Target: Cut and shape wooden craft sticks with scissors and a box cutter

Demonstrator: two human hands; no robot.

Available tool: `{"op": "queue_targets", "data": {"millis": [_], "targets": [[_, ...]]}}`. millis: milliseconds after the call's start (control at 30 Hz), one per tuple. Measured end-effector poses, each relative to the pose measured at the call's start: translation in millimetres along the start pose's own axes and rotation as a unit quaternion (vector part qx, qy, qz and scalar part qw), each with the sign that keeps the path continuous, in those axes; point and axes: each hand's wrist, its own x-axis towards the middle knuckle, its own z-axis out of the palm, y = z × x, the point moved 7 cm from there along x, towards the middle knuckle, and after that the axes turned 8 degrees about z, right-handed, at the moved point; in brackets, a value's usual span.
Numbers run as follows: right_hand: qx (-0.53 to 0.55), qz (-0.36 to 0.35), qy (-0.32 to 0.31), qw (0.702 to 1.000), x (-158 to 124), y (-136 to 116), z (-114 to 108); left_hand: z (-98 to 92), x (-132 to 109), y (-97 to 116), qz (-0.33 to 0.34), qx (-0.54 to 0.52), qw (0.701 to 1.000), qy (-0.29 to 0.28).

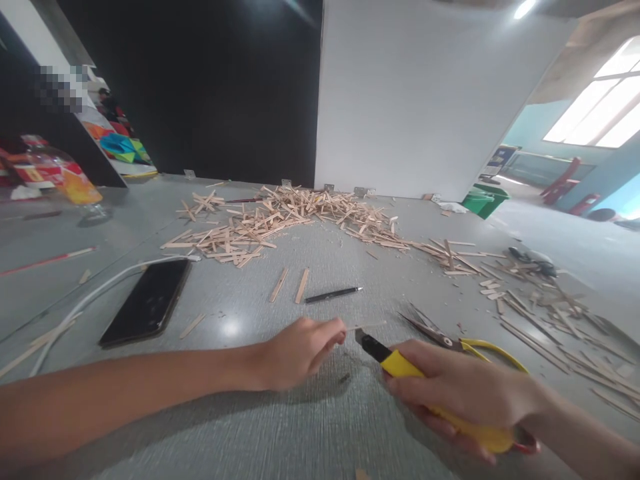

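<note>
My left hand is closed in a pinch on a thin wooden strip, which sticks out to the right past the fingertips. Wrapped round a yellow and black utility knife is my right hand; the blade end lies close under the strip, and I cannot tell whether it touches. Beside the right hand, scissors with yellow handles lie with their blades a little apart. A black pen and two short wooden strips lie just beyond my hands.
A heap of wooden strips spreads along the back by the black and white panels. More cut pieces lie at right. A phone, a white cable and a bottle are at left. A green bin stands beyond the table.
</note>
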Motion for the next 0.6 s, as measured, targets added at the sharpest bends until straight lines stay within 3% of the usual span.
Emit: {"op": "queue_targets", "data": {"millis": [100,267,300,433,500,600], "targets": [[-0.015,0.003,-0.030,0.999,2.2,3.2,0.4,3.1,-1.6,1.0,0.019,-0.007,1.000,-0.015],[0.047,-0.109,0.034,0.992,19.2,-6.0,16.3,-1.8,-2.8,-2.3,-0.006,0.001,1.000,0.009],[0.045,-0.111,0.049,0.992,18.5,-6.8,14.0,-1.4,-3.2,-2.4,-0.005,0.004,1.000,0.009],[0.010,-0.006,-0.043,0.999,8.7,1.4,4.3,4.3,-4.7,-0.6,0.023,0.008,1.000,-0.010],[0.012,-0.004,-0.051,0.999,6.9,0.8,-0.2,4.7,-4.2,0.0,0.027,0.008,1.000,-0.012],[0.038,-0.051,-0.032,0.997,15.7,-3.5,10.9,-0.2,-0.8,0.0,0.008,0.005,1.000,0.000]]}}
